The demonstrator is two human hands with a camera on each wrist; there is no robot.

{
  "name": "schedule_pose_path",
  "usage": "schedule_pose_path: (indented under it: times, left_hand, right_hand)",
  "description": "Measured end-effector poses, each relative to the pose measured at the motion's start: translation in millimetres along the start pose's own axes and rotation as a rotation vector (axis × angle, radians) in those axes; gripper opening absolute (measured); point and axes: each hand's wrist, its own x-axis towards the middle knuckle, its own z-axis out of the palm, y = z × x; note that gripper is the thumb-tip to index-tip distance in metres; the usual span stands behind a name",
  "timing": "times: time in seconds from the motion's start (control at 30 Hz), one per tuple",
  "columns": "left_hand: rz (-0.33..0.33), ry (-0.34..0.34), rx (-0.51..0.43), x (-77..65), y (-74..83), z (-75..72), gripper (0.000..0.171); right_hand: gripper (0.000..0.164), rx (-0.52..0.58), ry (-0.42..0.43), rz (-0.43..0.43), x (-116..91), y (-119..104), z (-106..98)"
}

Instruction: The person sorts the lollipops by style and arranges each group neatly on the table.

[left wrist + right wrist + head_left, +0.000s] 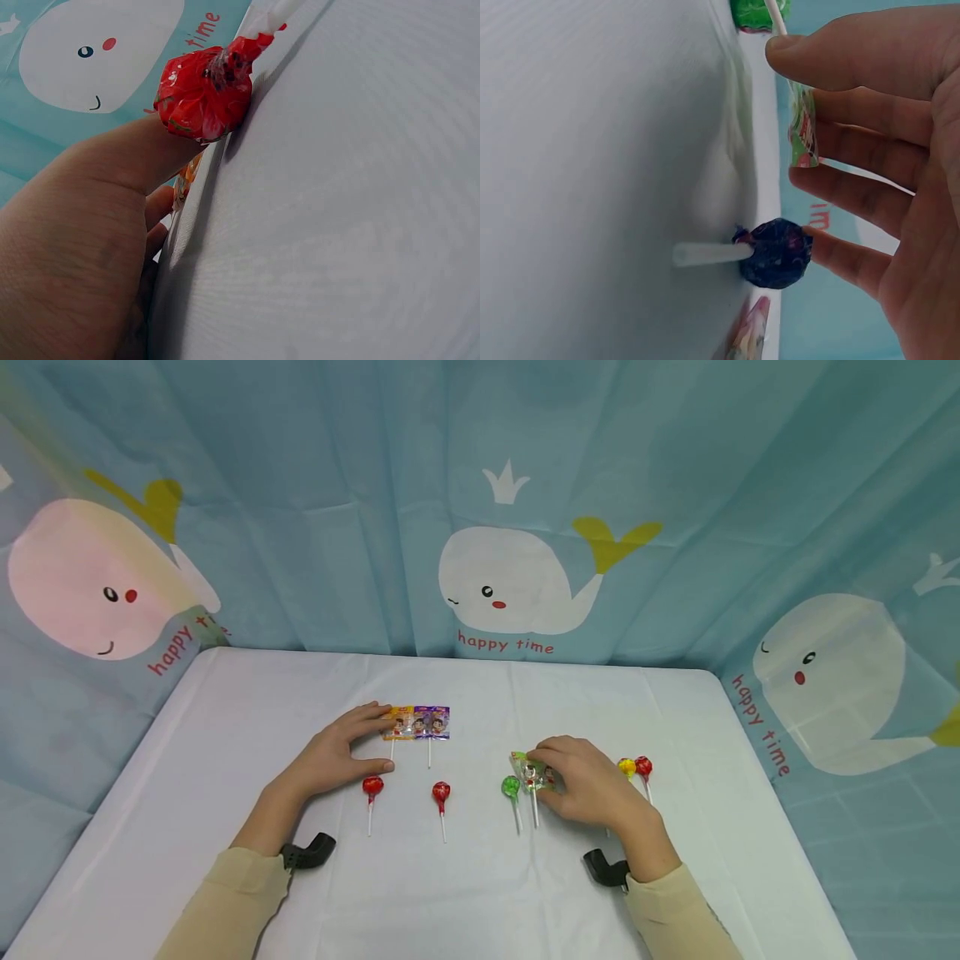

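My left hand (341, 752) lies at the left of the table, its fingertips resting on an orange flat-wrapped lollipop (401, 723). A purple flat-wrapped lollipop (433, 723) lies right beside that one. Below the left thumb is a red ball lollipop (201, 94). My right hand (588, 781) holds a green flat-wrapped lollipop (804, 131) between thumb and fingers, the thumb at its white stick. Just left of it lies a green ball lollipop (511, 787). A dark blue ball lollipop (776, 253) sits by the little finger, its head hidden by the hand in the head view.
Another red ball lollipop (441, 792) lies between the hands. Right of the right hand are a yellow lollipop (626, 767) and a red one (643, 767). A pinkish wrapper (750, 334) shows low in the right wrist view. A whale-print curtain (330, 527) surrounds the white table (480, 893).
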Motion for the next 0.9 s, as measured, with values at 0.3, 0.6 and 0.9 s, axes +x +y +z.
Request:
schedule_pose_path:
  times: [0.3, 0.6, 0.9]
  left_hand:
    - [0.011, 0.011, -0.004, -0.2, 0.2, 1.0, 0.076]
    - [-0.009, -0.006, 0.012, 0.7, 0.1, -2.3, 0.078]
    - [-0.018, -0.015, 0.005, -0.3, 0.9, -0.6, 0.077]
  right_hand:
    - [0.05, 0.006, 0.022, -0.007, 6.5, 0.2, -0.1]
    - [0.048, 0.002, 0.031, -0.022, 16.8, 2.2, -0.9]
    - [0.048, -0.003, 0.011, -0.012, 26.5, 0.7, 1.2]
